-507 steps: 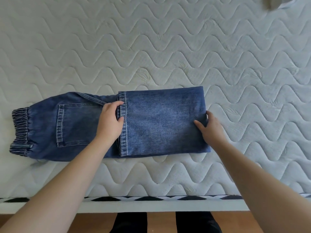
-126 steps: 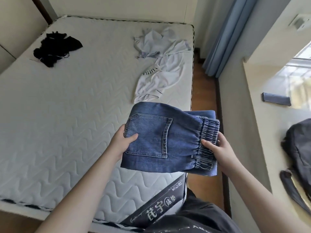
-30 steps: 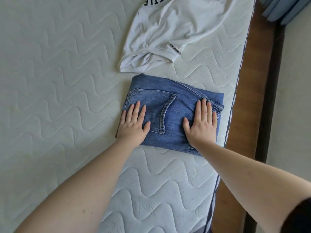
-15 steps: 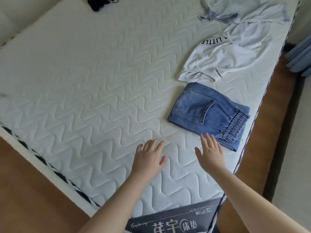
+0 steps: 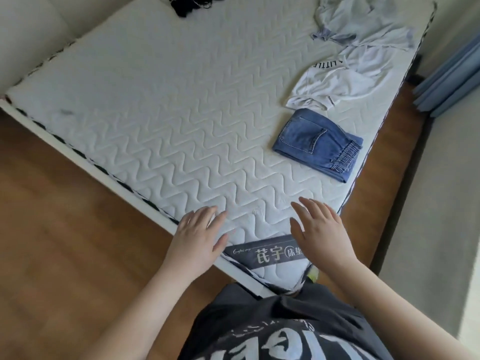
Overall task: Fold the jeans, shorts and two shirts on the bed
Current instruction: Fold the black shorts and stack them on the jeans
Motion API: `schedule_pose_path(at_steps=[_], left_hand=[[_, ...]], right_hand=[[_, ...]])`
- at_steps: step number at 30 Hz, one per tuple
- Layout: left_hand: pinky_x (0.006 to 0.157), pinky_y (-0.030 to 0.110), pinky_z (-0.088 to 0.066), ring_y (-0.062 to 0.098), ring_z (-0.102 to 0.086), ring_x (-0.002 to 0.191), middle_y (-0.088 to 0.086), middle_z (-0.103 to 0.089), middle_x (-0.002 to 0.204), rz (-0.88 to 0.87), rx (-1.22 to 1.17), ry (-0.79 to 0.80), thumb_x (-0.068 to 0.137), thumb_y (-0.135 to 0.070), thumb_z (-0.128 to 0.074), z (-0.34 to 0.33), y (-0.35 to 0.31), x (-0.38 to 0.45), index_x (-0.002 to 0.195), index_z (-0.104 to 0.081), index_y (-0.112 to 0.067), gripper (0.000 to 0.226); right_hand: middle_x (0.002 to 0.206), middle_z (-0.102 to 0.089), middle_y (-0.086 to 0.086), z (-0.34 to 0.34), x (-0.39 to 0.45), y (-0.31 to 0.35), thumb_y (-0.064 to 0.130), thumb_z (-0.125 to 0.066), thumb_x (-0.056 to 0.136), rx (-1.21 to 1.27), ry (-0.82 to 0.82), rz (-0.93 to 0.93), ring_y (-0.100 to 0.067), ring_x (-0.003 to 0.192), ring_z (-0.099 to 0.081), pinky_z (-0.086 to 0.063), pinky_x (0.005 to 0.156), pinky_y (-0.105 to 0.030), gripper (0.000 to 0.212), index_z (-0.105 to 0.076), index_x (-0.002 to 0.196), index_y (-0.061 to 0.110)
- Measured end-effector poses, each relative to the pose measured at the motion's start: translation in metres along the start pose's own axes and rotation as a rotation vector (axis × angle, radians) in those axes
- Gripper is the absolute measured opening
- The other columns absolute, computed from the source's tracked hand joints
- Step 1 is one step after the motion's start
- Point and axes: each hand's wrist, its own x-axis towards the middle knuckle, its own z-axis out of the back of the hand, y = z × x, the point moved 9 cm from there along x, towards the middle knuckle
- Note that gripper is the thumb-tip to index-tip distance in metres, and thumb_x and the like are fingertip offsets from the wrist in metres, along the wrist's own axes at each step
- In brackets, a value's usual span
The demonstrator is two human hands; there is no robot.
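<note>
Both hands, left hand and right hand, empty with fingers released; jeans folded. Next, best reach toward one o'clock, spread white shirt flat first.

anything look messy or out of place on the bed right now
The folded jeans lie tidy near the right edge. Just beyond them, a white shirt and a pale blue shirt lie crumpled and overlapping, still unfolded. A black garment is bunched at the far edge, partly out of view. Both hands are empty.

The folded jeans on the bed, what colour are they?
Blue denim: the folded jeans show a back pocket and gathered elastic waistband, seen best in the head view.
</note>
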Motion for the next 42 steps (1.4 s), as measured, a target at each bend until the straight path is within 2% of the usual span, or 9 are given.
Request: schedule_pose_path(at_steps=[4,6,11,16,23,29,34,39,42], left_hand=[[0.098,0.043,-0.045,0.024,-0.056,0.117,0.002,-0.059,0.126,-0.012,-0.004,-0.110,0.093,-0.037,-0.048,0.021,-0.011,-0.032,0.127,-0.061,-0.015,0.043],[0.097,0.043,-0.045,0.026,-0.056,0.117,0.004,-0.059,0.125,-0.041,0.020,-0.147,0.092,-0.036,-0.049,0.032,-0.024,-0.039,0.126,-0.061,-0.014,0.043],[0.108,0.047,-0.039,0.026,-0.050,0.126,0.006,-0.055,0.135,-0.065,0.072,-0.195,0.094,-0.041,-0.044,0.055,-0.050,-0.063,0.130,-0.059,-0.016,0.046],[0.113,0.050,-0.034,0.029,-0.047,0.132,0.009,-0.054,0.139,-0.025,0.141,-0.187,0.095,-0.045,-0.040,0.065,-0.076,-0.098,0.132,-0.059,-0.016,0.051],[0.119,0.049,-0.021,0.027,-0.027,0.147,0.010,-0.035,0.157,0.084,0.180,-0.108,0.095,-0.053,-0.040,0.047,-0.084,-0.170,0.146,-0.043,-0.020,0.061],[0.118,0.050,-0.025,0.026,-0.033,0.144,0.009,-0.042,0.152,0.281,0.180,-0.096,0.096,-0.052,-0.038,0.057,-0.049,-0.236,0.142,-0.050,-0.019,0.058],[0.115,0.052,-0.031,0.027,-0.037,0.142,0.008,-0.045,0.151,0.426,0.128,-0.126,0.095,-0.053,-0.039,0.062,-0.003,-0.291,0.141,-0.052,-0.020,0.058],[0.113,0.057,-0.033,0.021,-0.037,0.142,0.000,-0.045,0.148,0.469,0.008,-0.175,0.097,-0.051,-0.037,0.057,0.058,-0.357,0.139,-0.050,-0.025,0.051],[0.115,0.054,-0.031,0.022,-0.037,0.142,0.000,-0.045,0.148,0.584,0.004,-0.159,0.097,-0.053,-0.034,0.052,0.108,-0.408,0.142,-0.045,-0.027,0.053]], right_hand=[[0.118,-0.067,-0.008,0.031,-0.036,0.016,0.033,-0.043,0.096,-0.048,-0.158,0.044,-0.032,0.116,-0.059,-0.042,0.103,-0.046,0.037,-0.070,0.109,0.012],[0.115,-0.068,-0.008,0.040,-0.050,0.023,0.031,-0.041,0.094,-0.071,-0.191,0.068,-0.032,0.115,-0.059,-0.041,0.102,-0.046,0.036,-0.070,0.106,0.012],[0.117,-0.066,-0.005,0.044,-0.082,0.035,0.036,-0.042,0.094,-0.092,-0.154,0.100,-0.030,0.113,-0.060,-0.045,0.100,-0.045,0.040,-0.067,0.115,0.014],[0.123,-0.065,-0.007,0.051,-0.118,0.033,0.039,-0.042,0.095,-0.085,-0.141,0.097,-0.032,0.123,-0.056,-0.043,0.106,-0.048,0.044,-0.066,0.121,0.013],[0.138,-0.058,-0.010,0.039,-0.161,0.054,0.045,-0.034,0.096,-0.023,-0.044,0.177,-0.033,0.133,-0.049,-0.037,0.111,-0.048,0.055,-0.060,0.134,0.014],[0.153,-0.041,-0.006,0.028,-0.164,0.122,0.049,-0.029,0.100,0.012,0.058,0.319,-0.029,0.144,-0.033,-0.022,0.120,-0.044,0.057,-0.042,0.148,0.020],[0.134,-0.060,-0.011,0.030,-0.160,0.194,0.044,-0.033,0.095,0.012,0.009,0.460,-0.033,0.128,-0.054,-0.041,0.109,-0.049,0.056,-0.061,0.132,0.013],[0.135,-0.060,-0.010,0.008,-0.156,0.276,0.047,-0.032,0.095,-0.021,0.015,0.508,-0.033,0.127,-0.054,-0.040,0.109,-0.048,0.058,-0.057,0.136,0.015],[0.137,-0.058,-0.008,-0.011,-0.159,0.339,0.049,-0.028,0.097,-0.066,0.036,0.567,-0.030,0.129,-0.051,-0.037,0.110,-0.046,0.060,-0.052,0.140,0.016]])
